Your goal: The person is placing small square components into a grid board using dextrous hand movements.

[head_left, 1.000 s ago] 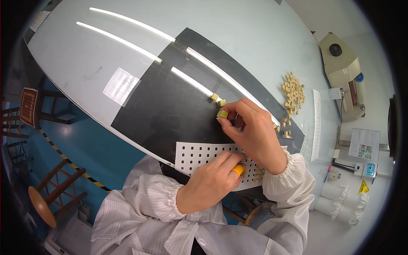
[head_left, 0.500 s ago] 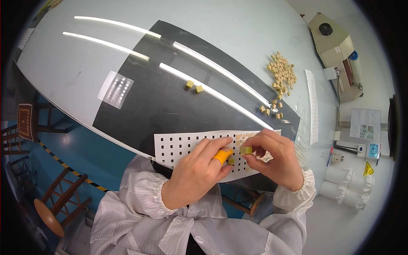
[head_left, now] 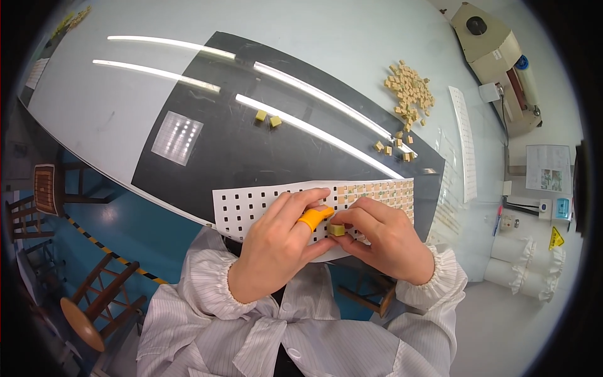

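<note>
A white sheet (head_left: 237,208) with rows of square black holes lies at the near edge of the table. Small pale square pieces (head_left: 377,188) fill rows on its right part. My left hand (head_left: 276,242) rests on the sheet with fingers spread, an orange cover (head_left: 316,217) on one finger. Its thumb reaches close to a yellow-green block (head_left: 337,230). My right hand (head_left: 391,242) pinches that block between thumb and forefinger, low over the sheet. What lies under the fingertips is hidden.
Under the sheet's far edge spreads a black mat (head_left: 207,151). Two yellow-green blocks (head_left: 268,119) sit on it, with a clear square sheet (head_left: 177,138) to the left. A pile of small blocks (head_left: 411,88) lies far right, near a white strip (head_left: 463,141) and a beige machine (head_left: 487,44).
My right hand has moved left and slightly down, bringing its block beside my left thumb. The second block seen by that thumb earlier cannot be told apart now. The view has shifted a little.
</note>
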{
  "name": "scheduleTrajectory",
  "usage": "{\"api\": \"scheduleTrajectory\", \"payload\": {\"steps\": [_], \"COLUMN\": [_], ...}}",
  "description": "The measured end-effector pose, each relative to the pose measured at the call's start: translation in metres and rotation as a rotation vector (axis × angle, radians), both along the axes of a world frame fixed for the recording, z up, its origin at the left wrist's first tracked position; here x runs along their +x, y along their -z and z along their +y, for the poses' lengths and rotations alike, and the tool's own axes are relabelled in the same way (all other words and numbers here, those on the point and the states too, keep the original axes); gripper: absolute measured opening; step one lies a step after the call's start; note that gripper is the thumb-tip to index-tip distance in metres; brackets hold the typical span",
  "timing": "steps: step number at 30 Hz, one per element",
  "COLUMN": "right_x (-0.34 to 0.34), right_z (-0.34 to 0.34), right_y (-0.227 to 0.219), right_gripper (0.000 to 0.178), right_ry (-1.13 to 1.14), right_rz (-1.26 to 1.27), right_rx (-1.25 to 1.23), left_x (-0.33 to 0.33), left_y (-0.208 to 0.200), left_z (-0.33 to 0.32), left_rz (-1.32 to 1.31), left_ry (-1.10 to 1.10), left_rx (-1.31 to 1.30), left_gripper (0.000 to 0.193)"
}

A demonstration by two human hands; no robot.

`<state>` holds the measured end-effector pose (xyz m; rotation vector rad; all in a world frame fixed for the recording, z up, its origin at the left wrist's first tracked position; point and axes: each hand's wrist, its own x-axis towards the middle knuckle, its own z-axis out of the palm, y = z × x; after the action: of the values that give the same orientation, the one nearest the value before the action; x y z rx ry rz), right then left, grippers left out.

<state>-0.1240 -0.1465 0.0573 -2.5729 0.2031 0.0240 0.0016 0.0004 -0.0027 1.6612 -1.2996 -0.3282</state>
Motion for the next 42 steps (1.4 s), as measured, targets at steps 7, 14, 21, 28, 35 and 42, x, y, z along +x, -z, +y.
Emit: {"api": "scheduleTrajectory", "payload": {"steps": [7, 14, 21, 28, 35, 42], "right_x": [-0.003, 0.001, -0.002, -0.010, -0.011, -0.008], "right_z": [-0.002, -0.009, -0.014, -0.025, -0.018, -0.009], "right_y": [0.007, 0.010, 0.005, -0.008, 0.006, 0.011], "right_gripper": [0.031, 0.033, 0.033, 0.029, 0.016, 0.014], "right_ry": [-0.002, 0.001, 0.023, 0.105, 0.345, 0.493], "right_rz": [0.015, -0.003, 0.011, 0.010, -0.163, -0.123], "right_rx": [0.021, 0.047, 0.086, 0.185, 0.147, 0.110], "left_x": [0.000, 0.001, 0.000, -0.003, -0.005, -0.004], "left_y": [0.000, -0.002, -0.005, -0.006, -0.004, -0.003], "left_z": [0.001, 0.000, -0.002, -0.004, -0.006, -0.005], "left_rz": [-0.001, 0.013, 0.073, 0.123, 0.041, 0.027], "left_ry": [-0.002, -0.003, -0.042, -0.063, -0.092, -0.083], "left_rx": [0.001, 0.024, 0.029, 0.022, 0.005, 0.002], "left_gripper": [0.045, 0.046, 0.040, 0.037, 0.026, 0.026]}}
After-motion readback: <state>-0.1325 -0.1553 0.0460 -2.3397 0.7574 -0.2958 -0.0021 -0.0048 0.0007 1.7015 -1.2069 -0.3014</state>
